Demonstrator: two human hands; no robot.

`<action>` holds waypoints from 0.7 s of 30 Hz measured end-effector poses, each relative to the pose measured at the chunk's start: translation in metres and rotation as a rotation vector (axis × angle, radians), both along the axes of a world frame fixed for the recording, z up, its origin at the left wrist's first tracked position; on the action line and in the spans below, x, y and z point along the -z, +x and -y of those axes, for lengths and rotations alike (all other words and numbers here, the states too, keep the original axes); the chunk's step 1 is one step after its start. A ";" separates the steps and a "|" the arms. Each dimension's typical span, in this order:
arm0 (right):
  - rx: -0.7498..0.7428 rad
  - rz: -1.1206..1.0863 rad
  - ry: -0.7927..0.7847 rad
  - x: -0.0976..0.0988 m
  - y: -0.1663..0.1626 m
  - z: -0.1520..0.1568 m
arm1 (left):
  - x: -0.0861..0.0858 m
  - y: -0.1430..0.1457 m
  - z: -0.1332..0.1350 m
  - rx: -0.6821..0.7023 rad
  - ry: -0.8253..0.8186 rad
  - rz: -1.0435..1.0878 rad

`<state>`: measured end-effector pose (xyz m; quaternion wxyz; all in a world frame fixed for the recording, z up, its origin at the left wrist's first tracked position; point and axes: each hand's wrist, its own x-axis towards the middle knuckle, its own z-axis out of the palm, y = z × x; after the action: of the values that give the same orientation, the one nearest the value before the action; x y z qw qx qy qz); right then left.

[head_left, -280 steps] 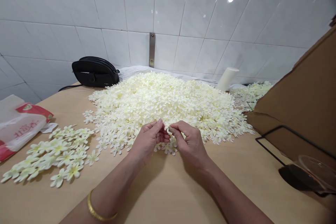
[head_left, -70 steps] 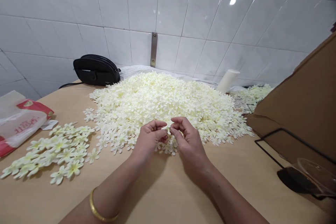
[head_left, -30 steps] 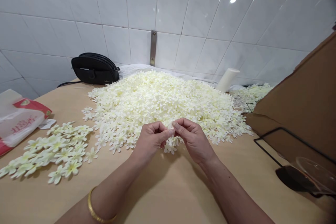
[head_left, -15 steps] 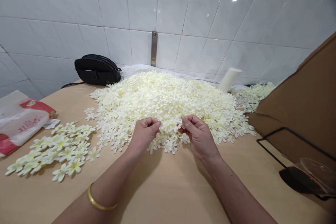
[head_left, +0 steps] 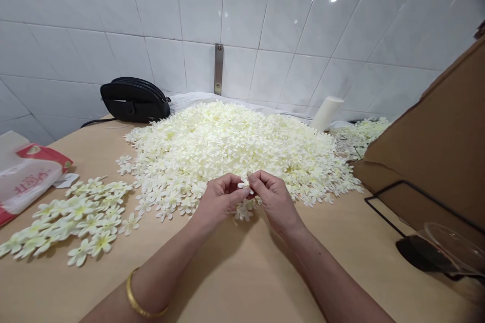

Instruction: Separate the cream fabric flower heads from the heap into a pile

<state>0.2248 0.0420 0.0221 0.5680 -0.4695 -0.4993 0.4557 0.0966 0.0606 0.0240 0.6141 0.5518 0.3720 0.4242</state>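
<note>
Between my two hands is a small white artificial flower (head_left: 243, 184), held just in front of a big heap of pale yellow-white artificial flowers (head_left: 227, 136). My right hand (head_left: 271, 199) pinches it between thumb and forefinger. From the other side my left hand (head_left: 222, 197) has its thumb and fingertips closed against the same flower. The fingers cover part of the flower. On the left wrist is a gold bangle (head_left: 132, 295). A smaller spread of flowers with yellow centres (head_left: 81, 217) lies on the table (head_left: 242, 282) to my left.
A red and white plastic packet (head_left: 34, 176) lies at far left. Behind it sits a black bag (head_left: 132, 101). At the back right, a white roll (head_left: 326, 113) leans by the heap. A brown cardboard box (head_left: 428, 131) and dark-lensed glasses (head_left: 424, 252) are on the right.
My hands have come together from being apart. The left one moved right to meet the flower in my right fingers. The whole view has shifted slightly.
</note>
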 end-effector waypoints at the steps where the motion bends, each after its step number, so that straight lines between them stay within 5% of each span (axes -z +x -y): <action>1: -0.016 0.015 -0.011 0.000 -0.001 0.001 | 0.002 0.001 -0.001 0.009 -0.032 0.022; 8: -0.154 -0.024 -0.034 -0.002 -0.001 0.001 | 0.005 -0.001 -0.003 -0.123 -0.064 0.035; 21: 0.016 0.150 0.023 0.002 -0.001 0.001 | 0.001 0.000 0.001 -0.033 -0.085 0.041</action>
<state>0.2234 0.0413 0.0199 0.5380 -0.4998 -0.5420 0.4087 0.0965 0.0600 0.0233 0.6374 0.5100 0.3860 0.4296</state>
